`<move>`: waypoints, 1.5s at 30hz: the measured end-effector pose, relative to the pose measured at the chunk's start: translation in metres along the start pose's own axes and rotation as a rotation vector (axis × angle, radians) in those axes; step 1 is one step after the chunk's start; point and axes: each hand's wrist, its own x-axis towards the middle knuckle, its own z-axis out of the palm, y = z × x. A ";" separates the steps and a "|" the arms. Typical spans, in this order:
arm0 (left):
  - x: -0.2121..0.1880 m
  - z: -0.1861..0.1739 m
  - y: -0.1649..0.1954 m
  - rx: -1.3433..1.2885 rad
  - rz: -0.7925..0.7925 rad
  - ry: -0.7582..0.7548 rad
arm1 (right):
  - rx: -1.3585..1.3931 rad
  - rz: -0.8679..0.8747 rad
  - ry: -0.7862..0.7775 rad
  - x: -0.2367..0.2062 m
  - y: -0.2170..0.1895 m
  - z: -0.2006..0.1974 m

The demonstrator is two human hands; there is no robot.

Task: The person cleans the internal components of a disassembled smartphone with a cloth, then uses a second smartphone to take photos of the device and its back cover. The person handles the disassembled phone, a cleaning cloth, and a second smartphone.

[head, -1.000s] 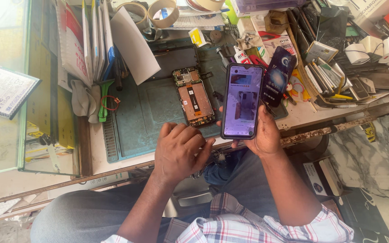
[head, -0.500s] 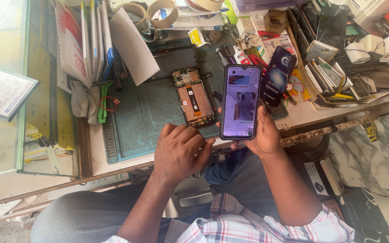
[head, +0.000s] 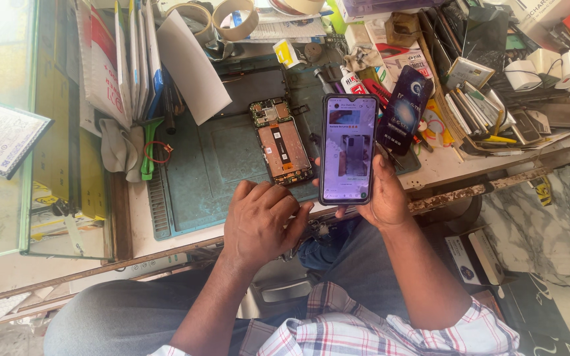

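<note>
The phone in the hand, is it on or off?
On. The phone in the right hand has a lit screen with pictures on it.

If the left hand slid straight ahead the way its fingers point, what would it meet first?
Probably the opened phone on the green mat, just beyond the left hand; the gap between looks free, though depth is uncertain.
</note>
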 end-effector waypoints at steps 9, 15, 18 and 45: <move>0.004 -0.004 0.003 -0.015 -0.013 -0.023 | 0.004 0.023 0.009 -0.001 -0.002 0.001; 0.004 -0.007 0.004 -0.042 -0.021 -0.001 | 0.003 -0.065 -0.048 -0.002 0.000 0.000; 0.004 -0.008 0.004 -0.057 -0.038 0.007 | 0.003 -0.047 -0.035 -0.001 0.002 0.001; -0.005 -0.036 0.004 -0.288 -0.246 -0.108 | 0.054 0.117 0.077 -0.029 0.004 0.047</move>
